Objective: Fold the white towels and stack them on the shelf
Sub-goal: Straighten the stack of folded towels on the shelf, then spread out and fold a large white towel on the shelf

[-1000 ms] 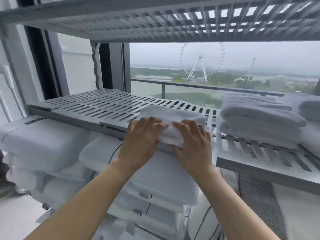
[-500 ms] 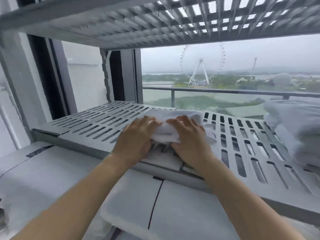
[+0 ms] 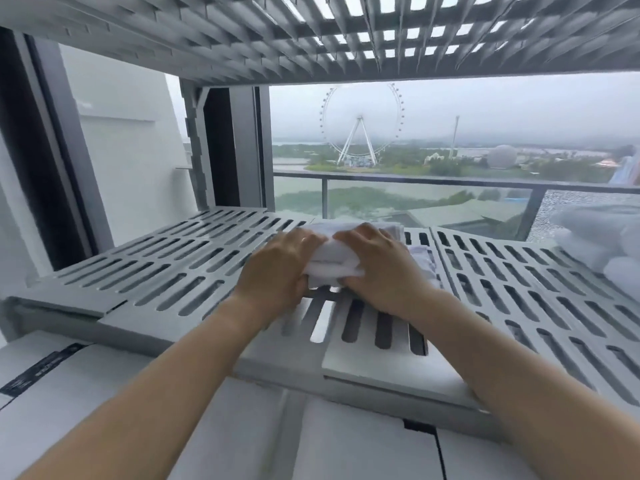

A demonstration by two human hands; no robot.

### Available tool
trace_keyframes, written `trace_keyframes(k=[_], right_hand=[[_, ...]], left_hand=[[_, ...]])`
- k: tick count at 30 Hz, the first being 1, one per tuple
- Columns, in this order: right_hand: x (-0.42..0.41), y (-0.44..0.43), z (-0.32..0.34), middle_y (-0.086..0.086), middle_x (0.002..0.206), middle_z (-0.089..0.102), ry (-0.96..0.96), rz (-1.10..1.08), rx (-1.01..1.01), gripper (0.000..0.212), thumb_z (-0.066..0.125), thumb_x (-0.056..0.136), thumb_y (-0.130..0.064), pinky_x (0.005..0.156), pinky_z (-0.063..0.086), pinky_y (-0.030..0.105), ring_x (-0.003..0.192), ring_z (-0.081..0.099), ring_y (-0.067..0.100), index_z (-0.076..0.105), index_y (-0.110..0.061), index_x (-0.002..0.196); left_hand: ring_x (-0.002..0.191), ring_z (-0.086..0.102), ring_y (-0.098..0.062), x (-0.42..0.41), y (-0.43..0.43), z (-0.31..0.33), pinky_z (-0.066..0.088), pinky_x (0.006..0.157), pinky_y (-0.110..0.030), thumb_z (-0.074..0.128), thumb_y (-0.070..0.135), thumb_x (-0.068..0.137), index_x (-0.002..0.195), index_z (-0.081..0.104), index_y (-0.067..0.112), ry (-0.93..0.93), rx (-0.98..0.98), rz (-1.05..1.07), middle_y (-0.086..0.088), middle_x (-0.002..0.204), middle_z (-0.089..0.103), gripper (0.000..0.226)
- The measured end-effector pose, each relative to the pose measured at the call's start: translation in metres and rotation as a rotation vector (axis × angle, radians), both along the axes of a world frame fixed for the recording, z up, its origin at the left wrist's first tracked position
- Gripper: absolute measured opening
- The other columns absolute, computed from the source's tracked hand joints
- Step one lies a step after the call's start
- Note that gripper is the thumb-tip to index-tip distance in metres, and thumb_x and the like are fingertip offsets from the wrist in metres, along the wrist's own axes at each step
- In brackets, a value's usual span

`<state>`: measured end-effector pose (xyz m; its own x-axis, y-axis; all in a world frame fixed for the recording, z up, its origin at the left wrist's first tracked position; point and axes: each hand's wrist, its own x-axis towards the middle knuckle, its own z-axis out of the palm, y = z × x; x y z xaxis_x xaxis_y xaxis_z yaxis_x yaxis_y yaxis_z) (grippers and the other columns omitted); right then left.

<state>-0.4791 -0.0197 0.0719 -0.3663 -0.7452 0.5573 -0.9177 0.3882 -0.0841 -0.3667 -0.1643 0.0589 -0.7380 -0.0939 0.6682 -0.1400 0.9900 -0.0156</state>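
A folded white towel point(image 3: 334, 260) lies on the grey slotted shelf point(image 3: 166, 268), near its middle and well back from the front edge. My left hand point(image 3: 277, 271) grips the towel's left end, fingers on top and thumb under its front edge. My right hand point(image 3: 381, 268) grips the right end the same way. Most of the towel is hidden under both hands. A stack of folded white towels point(image 3: 602, 244) stands on the same shelf at the far right, blurred and cut off by the frame.
A second slotted shelf point(image 3: 311, 32) hangs close overhead. White bagged bedding point(image 3: 145, 424) fills the level below the shelf's front edge. Behind the shelf is a window with a balcony rail point(image 3: 415, 178). The shelf's left half is bare.
Both hands have slid the folded towel from the shelf's front edge further back onto the shelf. The view has moved closer and left, pushing the towel stack to the right edge.
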Motion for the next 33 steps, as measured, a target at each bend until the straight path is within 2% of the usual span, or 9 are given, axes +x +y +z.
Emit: trace_keyframes(k=[5,9,15,19,22,25,29,31,33], right_hand=[[0.006,-0.025,0.007,0.005,0.125,0.045,-0.050,-0.063,0.092,0.053,0.063,0.082,-0.034,0.094,0.039,0.044,0.115,0.042,0.026,0.042,-0.023,0.129],[0.004,-0.055,0.006,0.005,0.125,0.045,-0.059,-0.140,0.115,0.056,0.064,0.080,-0.034,0.094,0.038,0.048,0.116,0.041,0.027,0.041,-0.023,0.129],[-0.015,-0.107,0.002,0.006,0.125,0.045,-0.071,-0.228,0.225,0.056,0.064,0.077,-0.041,0.095,0.035,0.040,0.115,0.041,0.029,0.044,-0.025,0.128],[-0.034,-0.116,0.001,0.003,0.121,0.049,-0.123,-0.226,0.209,0.058,0.065,0.071,-0.053,0.083,0.036,0.036,0.111,0.043,0.028,0.046,-0.031,0.121],[-0.047,-0.120,-0.001,0.002,0.121,0.049,-0.111,-0.221,0.237,0.064,0.064,0.069,-0.061,0.094,0.039,0.040,0.113,0.045,0.027,0.045,-0.030,0.122],[-0.053,-0.122,-0.014,0.002,0.126,0.047,-0.070,-0.237,0.179,0.070,0.063,0.070,-0.061,0.097,0.038,0.041,0.116,0.043,0.026,0.041,-0.030,0.129],[-0.058,-0.118,-0.025,0.002,0.121,0.045,-0.064,-0.160,0.162,0.069,0.055,0.070,-0.058,0.094,0.037,0.039,0.112,0.041,0.022,0.040,-0.027,0.131],[-0.063,-0.115,-0.020,0.001,0.120,0.046,-0.147,-0.106,0.130,0.065,0.051,0.069,-0.050,0.091,0.034,0.031,0.110,0.041,0.019,0.043,-0.025,0.129],[-0.069,-0.109,-0.014,-0.001,0.121,0.050,-0.208,-0.067,0.095,0.061,0.059,0.071,-0.037,0.085,0.031,0.022,0.108,0.044,0.015,0.044,-0.022,0.127]], left_hand=[[0.108,0.049,-0.028,-0.008,-0.042,0.005,0.047,0.081,-0.045,0.064,0.010,0.073,0.125,0.046,0.020,-0.057,-0.022,-0.126,-0.004,0.123,0.051,0.056],[0.108,0.049,-0.029,-0.019,-0.073,0.006,0.047,0.081,-0.047,0.065,0.014,0.072,0.126,0.044,0.021,-0.084,-0.070,-0.149,-0.005,0.124,0.050,0.059],[0.116,0.043,-0.027,-0.044,-0.122,0.002,0.043,0.092,-0.045,0.059,0.037,0.078,0.132,0.034,0.026,-0.304,0.014,-0.127,-0.005,0.130,0.043,0.061],[0.112,0.044,-0.027,-0.065,-0.135,0.002,0.043,0.091,-0.043,0.057,0.052,0.077,0.128,0.037,0.027,-0.343,0.100,-0.227,-0.006,0.127,0.043,0.060],[0.109,0.045,-0.026,-0.080,-0.136,0.006,0.043,0.087,-0.039,0.060,0.049,0.072,0.126,0.037,0.029,-0.395,0.127,-0.239,-0.004,0.125,0.041,0.062],[0.112,0.045,-0.026,-0.089,-0.134,0.004,0.040,0.089,-0.039,0.062,0.048,0.069,0.125,0.038,0.029,-0.363,0.133,-0.209,-0.003,0.127,0.041,0.064],[0.110,0.045,-0.026,-0.083,-0.133,-0.022,0.035,0.090,-0.040,0.056,0.049,0.067,0.124,0.044,0.025,-0.154,-0.012,-0.203,-0.002,0.122,0.044,0.063],[0.105,0.048,-0.022,-0.082,-0.136,-0.023,0.036,0.088,-0.037,0.047,0.051,0.068,0.119,0.051,0.024,-0.095,0.084,-0.276,0.001,0.118,0.049,0.058],[0.100,0.053,-0.019,-0.084,-0.139,-0.017,0.041,0.085,-0.035,0.047,0.050,0.072,0.111,0.057,0.024,-0.061,0.195,-0.331,0.003,0.113,0.055,0.048]])
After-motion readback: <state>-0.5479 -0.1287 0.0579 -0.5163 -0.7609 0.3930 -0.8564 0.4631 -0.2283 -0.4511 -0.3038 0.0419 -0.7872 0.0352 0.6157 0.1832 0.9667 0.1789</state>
